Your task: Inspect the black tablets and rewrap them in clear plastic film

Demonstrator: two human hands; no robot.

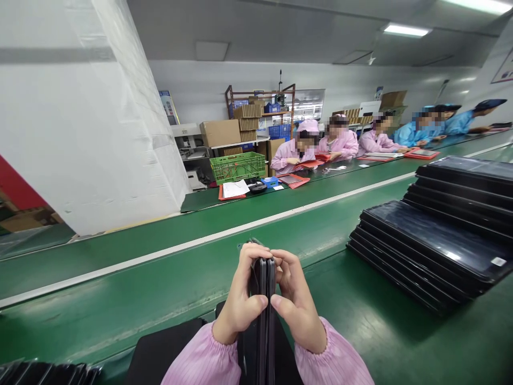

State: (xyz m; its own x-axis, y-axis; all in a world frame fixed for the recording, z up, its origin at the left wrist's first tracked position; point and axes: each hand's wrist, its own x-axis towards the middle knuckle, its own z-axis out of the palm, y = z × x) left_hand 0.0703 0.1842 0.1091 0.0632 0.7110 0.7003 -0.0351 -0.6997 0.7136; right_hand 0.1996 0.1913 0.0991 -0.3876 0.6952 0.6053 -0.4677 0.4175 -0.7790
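Note:
Two slim black tablets [266,342] stand on edge, face to face, upright in front of me at the lower middle. My left hand [242,299] presses on the left one, thumb on its near edge and fingers over the top corner. On the other side, my right hand [295,302] grips the right one in the same way. The two tablets are nearly flush, with a thin dark gap between them. Some clear film shows by my left fingers. Beneath is a black pad [160,350] on the green bench.
Stacks of black, glossy flat panels [425,235] stand to the right. More film-wrapped black pieces [44,372] lie at lower left. A green conveyor belt [180,291] with a white rail crosses ahead. Beyond it several co-workers [336,141] sit near a green crate [238,167].

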